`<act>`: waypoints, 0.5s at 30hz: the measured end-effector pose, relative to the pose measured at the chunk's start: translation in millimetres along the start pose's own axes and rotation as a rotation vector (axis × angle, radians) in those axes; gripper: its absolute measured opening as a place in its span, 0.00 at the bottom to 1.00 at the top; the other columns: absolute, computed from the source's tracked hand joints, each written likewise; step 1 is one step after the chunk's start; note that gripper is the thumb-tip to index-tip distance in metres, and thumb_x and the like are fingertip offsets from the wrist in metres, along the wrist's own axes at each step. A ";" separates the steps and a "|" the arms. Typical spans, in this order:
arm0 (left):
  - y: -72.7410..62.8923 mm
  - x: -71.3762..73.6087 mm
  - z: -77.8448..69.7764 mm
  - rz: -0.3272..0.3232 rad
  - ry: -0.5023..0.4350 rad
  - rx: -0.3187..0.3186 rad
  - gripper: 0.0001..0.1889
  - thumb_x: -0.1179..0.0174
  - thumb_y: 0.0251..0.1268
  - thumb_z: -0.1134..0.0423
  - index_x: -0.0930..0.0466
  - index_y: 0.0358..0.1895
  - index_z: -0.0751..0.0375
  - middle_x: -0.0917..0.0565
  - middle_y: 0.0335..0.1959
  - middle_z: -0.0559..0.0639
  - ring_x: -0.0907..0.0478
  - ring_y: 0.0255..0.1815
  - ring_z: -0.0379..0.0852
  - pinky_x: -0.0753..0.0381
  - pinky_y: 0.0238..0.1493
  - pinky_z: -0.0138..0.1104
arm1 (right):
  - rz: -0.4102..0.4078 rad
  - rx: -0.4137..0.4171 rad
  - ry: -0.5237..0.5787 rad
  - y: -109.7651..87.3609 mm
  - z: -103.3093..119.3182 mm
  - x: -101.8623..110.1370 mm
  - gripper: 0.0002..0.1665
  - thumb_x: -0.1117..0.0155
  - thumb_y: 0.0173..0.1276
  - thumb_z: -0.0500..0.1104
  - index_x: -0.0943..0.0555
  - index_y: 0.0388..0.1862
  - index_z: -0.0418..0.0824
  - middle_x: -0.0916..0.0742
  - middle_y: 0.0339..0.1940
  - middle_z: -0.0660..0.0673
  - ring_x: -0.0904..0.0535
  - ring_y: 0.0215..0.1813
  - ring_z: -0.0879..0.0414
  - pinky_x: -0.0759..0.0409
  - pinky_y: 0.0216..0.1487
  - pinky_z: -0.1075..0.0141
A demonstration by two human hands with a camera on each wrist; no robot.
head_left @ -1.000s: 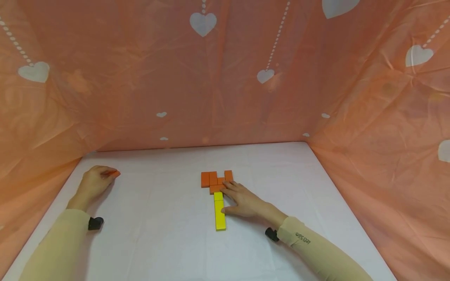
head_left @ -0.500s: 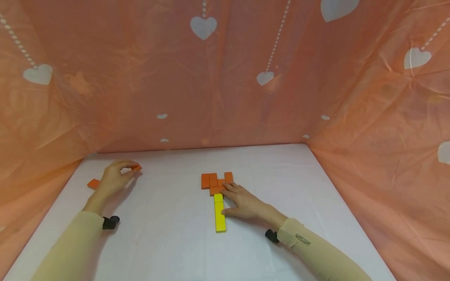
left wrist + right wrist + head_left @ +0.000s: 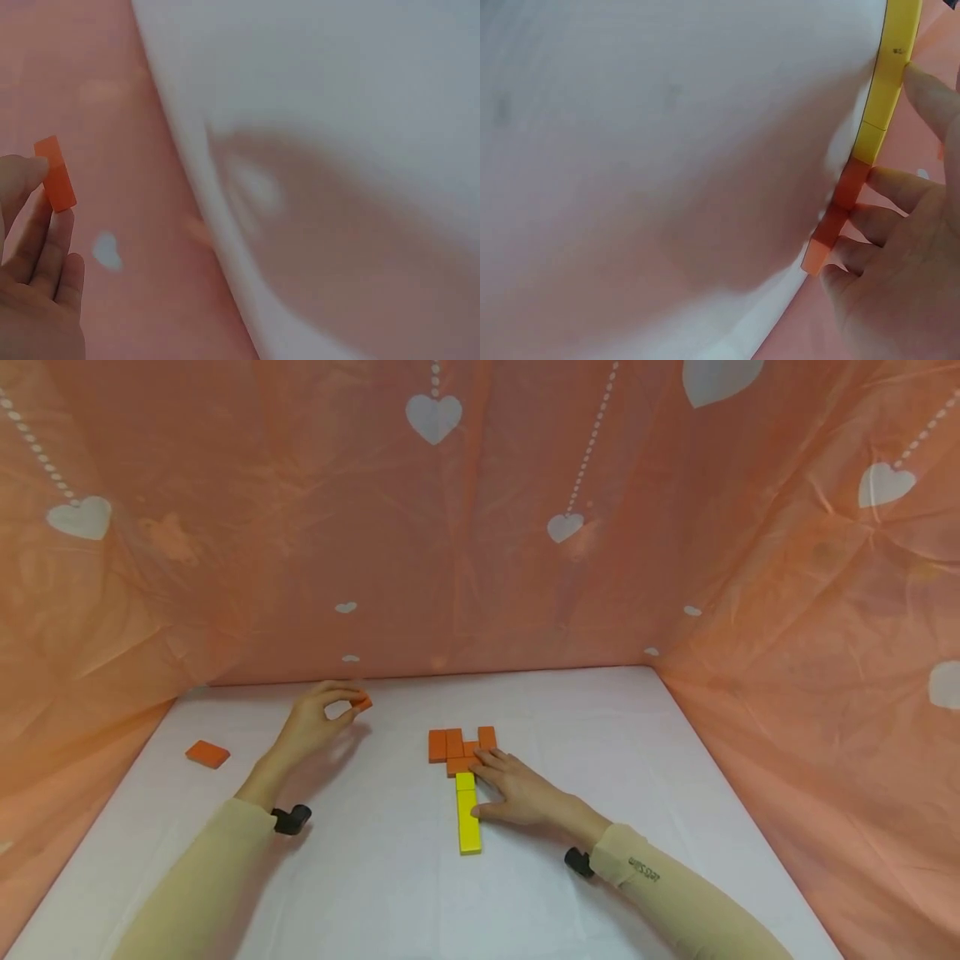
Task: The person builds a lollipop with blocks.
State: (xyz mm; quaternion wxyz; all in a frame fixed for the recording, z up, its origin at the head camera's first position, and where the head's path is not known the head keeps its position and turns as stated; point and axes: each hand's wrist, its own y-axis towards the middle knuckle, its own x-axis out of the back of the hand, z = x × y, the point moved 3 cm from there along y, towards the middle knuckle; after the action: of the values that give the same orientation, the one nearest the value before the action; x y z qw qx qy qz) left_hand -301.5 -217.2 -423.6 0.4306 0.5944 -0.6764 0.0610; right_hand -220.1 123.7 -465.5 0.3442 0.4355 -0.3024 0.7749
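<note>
My left hand pinches a small orange block between thumb and fingertips, held above the table at the back left of centre. In the left wrist view that orange block is tilted. Several orange blocks lie flat and joined at mid-table. A small yellow block and a long yellow block run from them toward the front. My right hand touches this group from the right, fingers spread, fingertips on the orange blocks and thumb at the long yellow block's side. Its fingers cover part of the orange ones.
One loose orange block lies on the left of the white tabletop. A pink-orange cloth with hearts walls the back and both sides. Each wrist wears a small black camera.
My left hand has moved right from the table's left side, carrying one orange block. The other orange block there has come into full view. The right hand has stayed in place.
</note>
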 end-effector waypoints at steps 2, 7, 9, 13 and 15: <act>5.3 -7.9 -6.8 0.003 -0.024 -0.018 0.13 0.31 0.67 0.73 0.12 0.54 0.65 0.16 0.58 0.59 0.24 0.66 0.62 0.26 0.66 0.59 | -0.004 0.007 -0.001 0.8 -0.2 0.7 0.47 0.34 0.73 0.62 0.36 0.82 0.43 0.42 0.86 0.43 0.52 0.86 0.43 0.49 0.83 0.45; 16.7 -31.5 -21.9 0.034 -0.055 -0.029 0.13 0.31 0.67 0.72 0.12 0.54 0.64 0.17 0.58 0.58 0.22 0.63 0.61 0.24 0.65 0.58 | -0.004 0.011 -0.007 2.5 -1.7 0.5 0.47 0.34 0.73 0.63 0.36 0.83 0.43 0.42 0.86 0.44 0.53 0.86 0.44 0.50 0.83 0.46; 20.4 -41.7 -27.9 0.047 -0.063 -0.029 0.14 0.31 0.67 0.72 0.12 0.54 0.64 0.17 0.59 0.59 0.22 0.62 0.61 0.24 0.65 0.58 | -0.004 0.007 -0.003 2.5 -1.8 0.1 0.47 0.34 0.73 0.62 0.36 0.83 0.43 0.42 0.86 0.44 0.53 0.86 0.44 0.50 0.83 0.46; 26.2 -61.5 -38.7 0.084 -0.084 -0.023 0.14 0.32 0.68 0.71 0.12 0.55 0.65 0.18 0.60 0.60 0.22 0.63 0.62 0.24 0.67 0.58 | -0.003 0.003 0.001 1.8 -1.4 -0.6 0.47 0.33 0.73 0.61 0.35 0.82 0.42 0.41 0.86 0.43 0.52 0.86 0.43 0.50 0.83 0.45; 28.7 -70.8 -42.8 0.105 -0.091 -0.028 0.14 0.32 0.68 0.71 0.13 0.56 0.65 0.18 0.60 0.60 0.22 0.63 0.62 0.25 0.67 0.58 | 0.000 0.002 -0.002 1.5 -1.3 -0.9 0.47 0.33 0.73 0.62 0.36 0.82 0.42 0.42 0.86 0.43 0.52 0.86 0.43 0.49 0.83 0.45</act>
State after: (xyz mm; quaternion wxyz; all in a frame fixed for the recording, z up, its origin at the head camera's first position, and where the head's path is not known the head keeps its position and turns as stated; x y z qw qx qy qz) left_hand -309.7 -130.3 -431.0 0.4037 0.5544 -0.7262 0.0469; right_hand -221.5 123.6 -467.1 0.3435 0.4365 -0.3020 0.7747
